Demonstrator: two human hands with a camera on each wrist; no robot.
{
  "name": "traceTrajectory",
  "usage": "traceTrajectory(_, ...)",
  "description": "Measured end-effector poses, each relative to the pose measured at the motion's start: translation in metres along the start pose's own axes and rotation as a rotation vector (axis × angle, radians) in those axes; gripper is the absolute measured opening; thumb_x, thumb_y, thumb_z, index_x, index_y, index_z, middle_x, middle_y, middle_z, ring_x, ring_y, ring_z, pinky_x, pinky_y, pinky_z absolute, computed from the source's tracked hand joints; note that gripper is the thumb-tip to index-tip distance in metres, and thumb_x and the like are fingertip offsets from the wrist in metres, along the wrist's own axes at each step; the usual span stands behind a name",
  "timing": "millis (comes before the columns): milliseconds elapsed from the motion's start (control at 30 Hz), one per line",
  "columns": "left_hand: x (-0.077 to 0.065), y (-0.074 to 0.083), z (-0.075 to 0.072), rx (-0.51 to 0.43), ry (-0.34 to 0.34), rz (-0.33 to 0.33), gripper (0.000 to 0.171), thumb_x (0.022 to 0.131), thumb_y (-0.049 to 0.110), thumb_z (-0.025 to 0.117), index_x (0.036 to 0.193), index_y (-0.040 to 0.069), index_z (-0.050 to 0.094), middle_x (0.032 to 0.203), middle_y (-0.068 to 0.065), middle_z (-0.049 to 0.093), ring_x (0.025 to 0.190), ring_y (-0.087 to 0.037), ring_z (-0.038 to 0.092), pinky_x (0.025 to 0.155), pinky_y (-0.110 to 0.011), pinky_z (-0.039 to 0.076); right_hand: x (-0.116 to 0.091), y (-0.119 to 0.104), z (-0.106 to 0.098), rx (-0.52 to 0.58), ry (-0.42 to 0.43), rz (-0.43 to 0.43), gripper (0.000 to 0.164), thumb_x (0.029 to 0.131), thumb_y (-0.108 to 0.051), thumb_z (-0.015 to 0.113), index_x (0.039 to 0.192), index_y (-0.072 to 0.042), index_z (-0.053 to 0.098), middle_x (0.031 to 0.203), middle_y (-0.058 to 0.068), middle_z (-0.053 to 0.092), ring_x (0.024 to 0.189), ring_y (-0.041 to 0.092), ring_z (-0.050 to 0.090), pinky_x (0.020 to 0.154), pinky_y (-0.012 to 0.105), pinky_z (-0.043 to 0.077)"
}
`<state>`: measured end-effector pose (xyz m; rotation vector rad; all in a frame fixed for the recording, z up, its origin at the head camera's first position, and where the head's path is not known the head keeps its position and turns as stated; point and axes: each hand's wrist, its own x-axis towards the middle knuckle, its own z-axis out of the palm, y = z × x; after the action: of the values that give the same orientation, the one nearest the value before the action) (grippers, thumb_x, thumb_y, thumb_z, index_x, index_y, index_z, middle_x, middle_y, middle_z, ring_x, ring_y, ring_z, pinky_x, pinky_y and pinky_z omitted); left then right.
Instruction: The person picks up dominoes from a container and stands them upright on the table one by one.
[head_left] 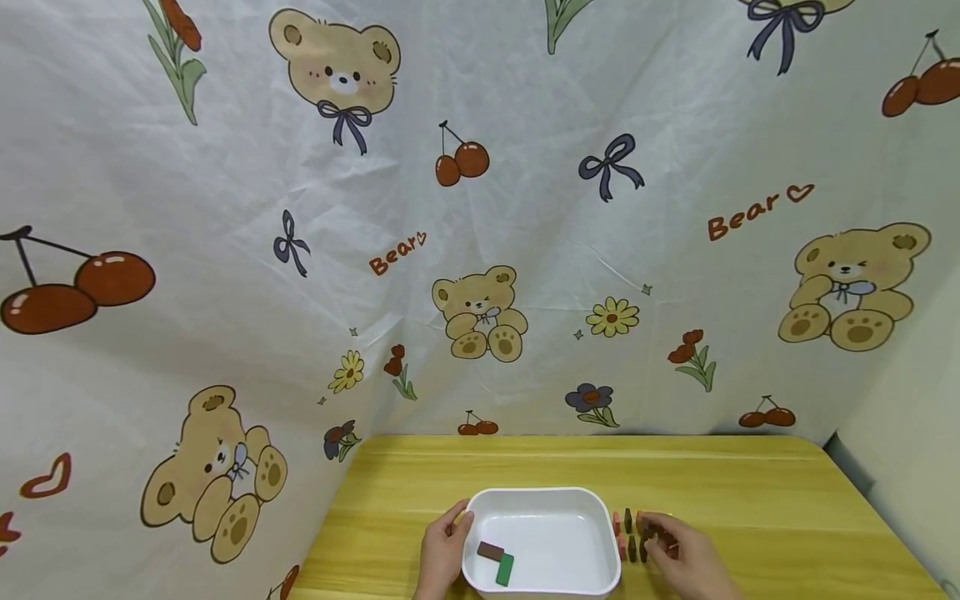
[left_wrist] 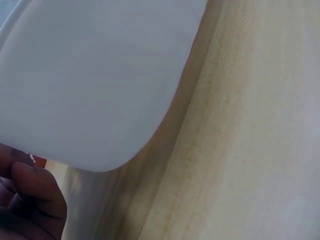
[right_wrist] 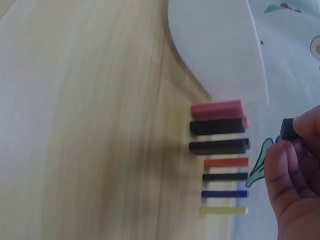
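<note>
My left hand (head_left: 444, 546) grips the left rim of a white rectangular basin (head_left: 542, 493), its thumb at the edge. The left wrist view shows its curled fingers at the corner of the basin (left_wrist: 95, 90). Inside, a brown block (head_left: 491, 551) and a green block (head_left: 505, 570) lie flat at the left, corner to corner. My right hand (head_left: 686, 557), right of the basin, pinches a small dark block (right_wrist: 288, 129) between thumb and fingers. In the right wrist view this block is held apart from the standing blocks.
Beside the basin's right wall stand thin blocks in rows, among them a pink block (right_wrist: 217, 109), a black block (right_wrist: 217, 127), an orange block (right_wrist: 226, 162), a blue block (right_wrist: 224, 194) and a yellow block (right_wrist: 223, 210). A bear-print cloth (head_left: 525, 225) hangs behind the wooden table (head_left: 750, 492).
</note>
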<state>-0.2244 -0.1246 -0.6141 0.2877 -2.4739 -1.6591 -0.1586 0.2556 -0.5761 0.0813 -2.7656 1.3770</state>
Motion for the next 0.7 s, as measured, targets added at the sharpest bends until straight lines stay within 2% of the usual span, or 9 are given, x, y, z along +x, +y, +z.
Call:
traceTrajectory(267,0.001,-0.001,0.000,-0.007,0.007,0.009,0.032,0.094,0.028,0.076,0.123,0.014,0.077,0.067,0.003,0.050,0.063,-0.010,0.048,0.053,-0.022,0.041,-0.001,0.012,-0.005,-0.031,0.027,0.116,0.039,0.091,-0.006,0.072,0.129,0.002,0.067,0.113,0.009,0.073,0.076,0.002,0.060,0.067,0.023,0.052)
traceTrajectory(567,0.001,-0.001,0.000,-0.002,0.007,-0.008,0.031,0.094,0.028,0.075,0.123,0.015,0.077,0.067,0.004,0.050,0.063,-0.010,0.048,0.053,-0.022,0.040,-0.001,0.032,0.007,-0.040,0.025,0.166,0.039,0.090,-0.007,0.072,0.127,0.003,0.067,0.098,0.003,0.073,0.075,0.004,0.061,0.067,0.024,0.051)
traceTrajectory(700,0.001,-0.001,0.001,-0.002,0.009,0.001,0.031,0.094,0.027,0.076,0.122,0.015,0.077,0.067,0.004,0.049,0.063,-0.010,0.047,0.053,-0.022,0.039,-0.003,0.039,0.014,-0.028,0.047,0.167,0.036,0.087,-0.004,0.072,0.123,0.001,0.069,0.098,0.005,0.074,0.074,0.005,0.063,0.065,0.024,0.051)
